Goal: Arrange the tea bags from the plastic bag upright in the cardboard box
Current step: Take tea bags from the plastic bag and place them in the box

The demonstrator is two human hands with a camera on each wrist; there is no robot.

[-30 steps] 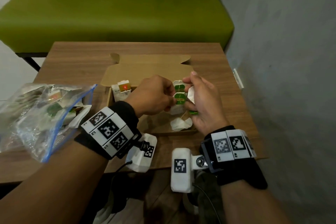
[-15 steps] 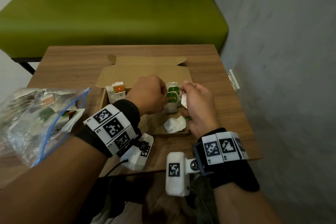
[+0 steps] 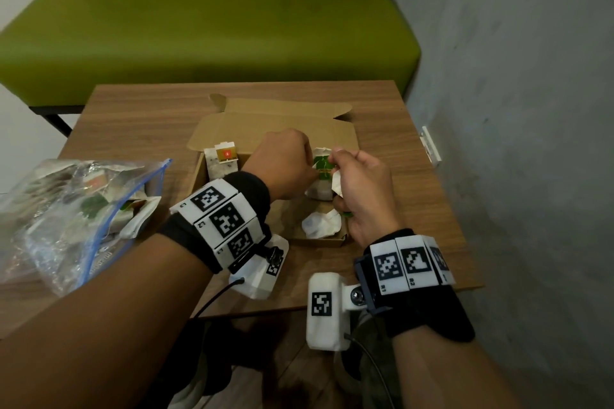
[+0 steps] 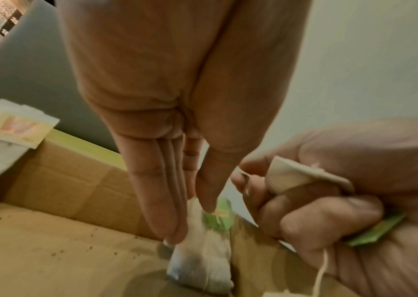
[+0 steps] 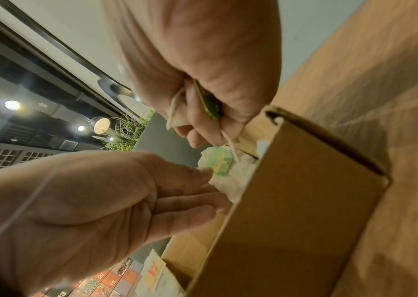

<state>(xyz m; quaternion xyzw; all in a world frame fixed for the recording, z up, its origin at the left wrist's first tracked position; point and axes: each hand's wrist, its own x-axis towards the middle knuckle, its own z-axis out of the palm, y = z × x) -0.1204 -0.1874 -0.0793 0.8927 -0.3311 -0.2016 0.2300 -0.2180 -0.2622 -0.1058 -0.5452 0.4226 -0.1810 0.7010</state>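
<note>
- Head view: one cardboard box (image 3: 338, 240) on the wooden table (image 3: 415, 196), lid folded back; one plastic bag (image 3: 63, 219) left of it, holding more tea bags, number unclear.
- Tea bags in the box, counted: one red-tagged tea bag (image 3: 222, 163) upright at the far-left corner; one green-tagged tea bag (image 3: 321, 176) upright by the right wall; one crumpled tea bag (image 3: 320, 224) lying flat in the near-right corner.
- Left hand (image 3: 282, 164): fingers straight, tips pressing the green-tagged tea bag (image 4: 203, 251); thumb on its tag. Not clasping it.
- Right hand (image 3: 360, 189): fingers curled round a further tea bag (image 4: 302, 174) with green tag and string, above the box's right side.
- Against 0.5 s back: both hands sit lower and further into the box; the green-tagged bag is now more hidden between them.
</note>
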